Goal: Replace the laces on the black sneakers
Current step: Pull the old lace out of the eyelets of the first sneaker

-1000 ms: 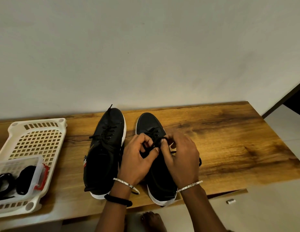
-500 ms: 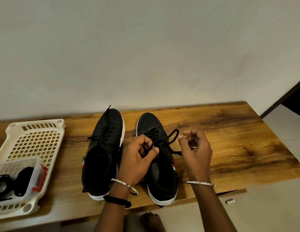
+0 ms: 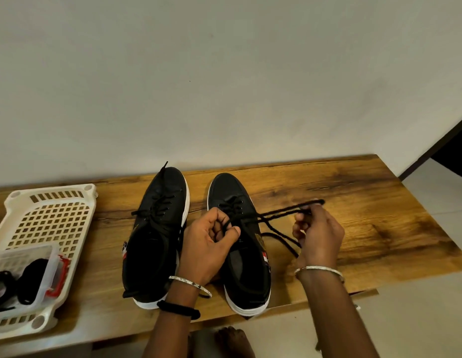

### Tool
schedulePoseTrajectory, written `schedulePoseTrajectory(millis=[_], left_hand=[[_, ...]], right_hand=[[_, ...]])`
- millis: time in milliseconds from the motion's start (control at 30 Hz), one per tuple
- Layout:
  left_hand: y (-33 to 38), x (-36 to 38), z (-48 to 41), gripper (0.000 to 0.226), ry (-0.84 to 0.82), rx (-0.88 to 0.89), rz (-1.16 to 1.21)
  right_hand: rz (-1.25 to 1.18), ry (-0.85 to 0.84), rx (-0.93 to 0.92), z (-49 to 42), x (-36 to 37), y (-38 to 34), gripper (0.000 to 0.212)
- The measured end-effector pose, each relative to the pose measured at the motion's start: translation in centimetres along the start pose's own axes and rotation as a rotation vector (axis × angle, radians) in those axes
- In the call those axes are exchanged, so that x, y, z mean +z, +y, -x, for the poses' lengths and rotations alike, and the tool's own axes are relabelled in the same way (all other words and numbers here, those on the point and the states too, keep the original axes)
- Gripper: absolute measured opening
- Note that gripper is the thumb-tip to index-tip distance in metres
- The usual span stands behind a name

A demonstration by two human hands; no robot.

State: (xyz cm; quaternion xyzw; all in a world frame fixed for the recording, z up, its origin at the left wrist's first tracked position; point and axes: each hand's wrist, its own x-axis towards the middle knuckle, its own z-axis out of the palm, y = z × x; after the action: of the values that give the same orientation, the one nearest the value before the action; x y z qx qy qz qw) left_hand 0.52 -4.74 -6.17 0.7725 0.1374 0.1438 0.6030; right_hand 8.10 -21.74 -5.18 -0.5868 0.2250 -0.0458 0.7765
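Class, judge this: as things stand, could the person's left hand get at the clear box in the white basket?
Probably not yet: the left hand pinches the lace, and a sneaker lies between it and the clear box.

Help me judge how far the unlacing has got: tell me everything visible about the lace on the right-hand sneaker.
The lace is a thin black cord, woven-looking. It is threaded through the front eyelets of the right-hand sneaker. From there a long loop runs taut rightward above the table, pinched at its far end by the right hand. A slacker strand curves below toward that wrist. The left hand grips it over the tongue.
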Motion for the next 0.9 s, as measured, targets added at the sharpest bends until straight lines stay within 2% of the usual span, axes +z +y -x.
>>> schedulePoseTrajectory(millis=[67,100,167,267,367,433,467,567,700,800,900], left_hand=[[0.0,0.0,0.0,0.018,0.001,-0.006,-0.004],[0.0,0.0,0.0,0.019,0.000,-0.013,-0.004],[0.1,0.2,-0.1,0.019,0.003,-0.028,0.002],[0.1,0.2,-0.1,0.019,0.004,-0.032,0.003],[0.1,0.1,-0.1,0.019,0.008,-0.025,0.015],[0.4,-0.1,-0.1,0.019,0.030,-0.016,0.049],[0.6,-0.1,-0.1,0.019,0.053,-0.021,0.106],[1.4,-0.8,-0.3,0.033,0.198,-0.126,0.386],[1.9,-1.4,-0.7,0.028,0.467,-0.172,0.656],[2.6,-0.6,-0.3,0.016,0.589,-0.045,0.641],[3.0,-0.1,0.1,0.007,0.568,0.128,0.527]], right_hand=[[-0.311,0.084,0.427,-0.8,-0.9,-0.5,0.024],[-0.417,0.113,0.559,-1.2,-1.3,-0.5,0.025],[-0.490,0.128,0.640,-1.3,-1.6,-0.2,0.026],[-0.343,0.122,0.458,-0.5,-0.4,-0.1,0.016],[-0.046,0.134,0.072,-0.2,0.3,-0.2,0.065],[0.299,0.083,-0.119,0.0,0.2,0.4,0.085],[0.414,0.055,-0.151,0.2,0.0,0.6,0.092],[0.523,0.007,-0.108,0.0,-0.4,1.4,0.098],[0.544,-0.015,-0.046,-0.6,-0.5,1.4,0.080],[0.508,0.005,-0.024,-0.7,-0.5,1.6,0.082],[0.478,0.055,-0.022,-1.0,-0.7,2.0,0.089]])
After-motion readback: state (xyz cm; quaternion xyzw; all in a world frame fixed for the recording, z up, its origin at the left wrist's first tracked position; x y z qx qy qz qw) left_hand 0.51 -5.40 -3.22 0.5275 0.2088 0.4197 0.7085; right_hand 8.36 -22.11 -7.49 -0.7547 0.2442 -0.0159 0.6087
